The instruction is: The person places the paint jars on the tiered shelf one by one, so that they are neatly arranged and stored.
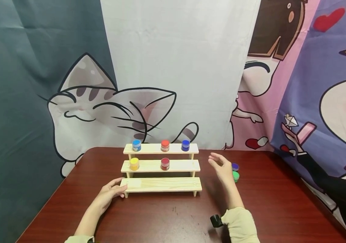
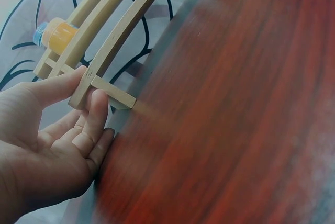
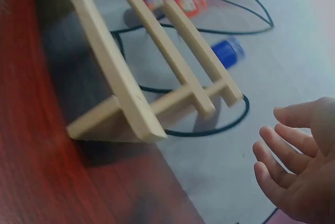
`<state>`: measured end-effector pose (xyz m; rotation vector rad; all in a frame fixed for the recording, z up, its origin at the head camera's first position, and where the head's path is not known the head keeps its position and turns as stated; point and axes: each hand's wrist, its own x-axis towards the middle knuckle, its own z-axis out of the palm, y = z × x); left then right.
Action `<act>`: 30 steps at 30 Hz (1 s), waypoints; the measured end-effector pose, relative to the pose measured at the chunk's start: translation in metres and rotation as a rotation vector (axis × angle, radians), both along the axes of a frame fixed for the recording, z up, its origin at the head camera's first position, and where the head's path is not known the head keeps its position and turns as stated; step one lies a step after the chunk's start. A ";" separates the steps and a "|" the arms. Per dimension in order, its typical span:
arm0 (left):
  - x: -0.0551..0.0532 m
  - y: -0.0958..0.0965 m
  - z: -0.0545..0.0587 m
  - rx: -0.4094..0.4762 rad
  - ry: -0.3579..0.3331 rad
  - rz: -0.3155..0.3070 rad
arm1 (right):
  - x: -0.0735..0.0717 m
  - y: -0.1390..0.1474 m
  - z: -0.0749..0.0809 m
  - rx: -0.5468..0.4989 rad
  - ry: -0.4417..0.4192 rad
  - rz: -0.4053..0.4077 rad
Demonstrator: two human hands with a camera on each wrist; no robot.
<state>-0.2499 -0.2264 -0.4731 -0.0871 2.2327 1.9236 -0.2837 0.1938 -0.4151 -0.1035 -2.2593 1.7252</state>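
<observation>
A three-step pale wooden rack [image 1: 161, 184] stands on the table. My left hand [image 1: 107, 195] grips the left end of its lowest step, thumb on top and fingers beneath, as the left wrist view shows. The top step carries a light blue paint jar [image 1: 136, 145], a red jar [image 1: 165, 145] and a dark blue jar [image 1: 185, 145]. A yellow jar [image 1: 134, 164] and a dark red jar [image 1: 165, 164] sit on the middle step; the lowest is bare. Right of the rack, my right hand [image 1: 223, 168] hangs in the air with loosely bent fingers, holding nothing.
On the table [image 1: 148, 219] beyond my right hand are a green-lidded jar [image 1: 235, 176] and a blue-purple jar [image 1: 235, 166], both partly hidden by the hand and wrist. A printed cartoon curtain [image 1: 179, 67] hangs behind the table's back edge.
</observation>
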 end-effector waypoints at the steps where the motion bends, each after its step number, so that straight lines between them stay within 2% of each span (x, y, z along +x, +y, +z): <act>1: 0.001 -0.001 0.000 -0.001 0.003 -0.003 | 0.000 0.002 0.001 -0.025 -0.013 -0.003; 6: 0.003 -0.003 0.001 0.002 0.004 0.007 | 0.001 0.012 0.008 -0.082 -0.076 -0.035; 11: 0.005 -0.003 0.002 -0.005 0.002 0.010 | 0.001 0.024 0.006 -0.070 -0.039 -0.068; 16: 0.002 -0.001 0.003 0.010 0.022 -0.001 | 0.003 0.048 -0.003 0.037 0.007 -0.195; 19: 0.000 0.000 0.003 0.021 0.023 -0.003 | 0.005 0.063 -0.010 0.029 -0.002 -0.253; 30: 0.001 0.000 0.003 0.019 0.008 0.002 | 0.009 0.089 -0.027 -0.081 -0.068 -0.253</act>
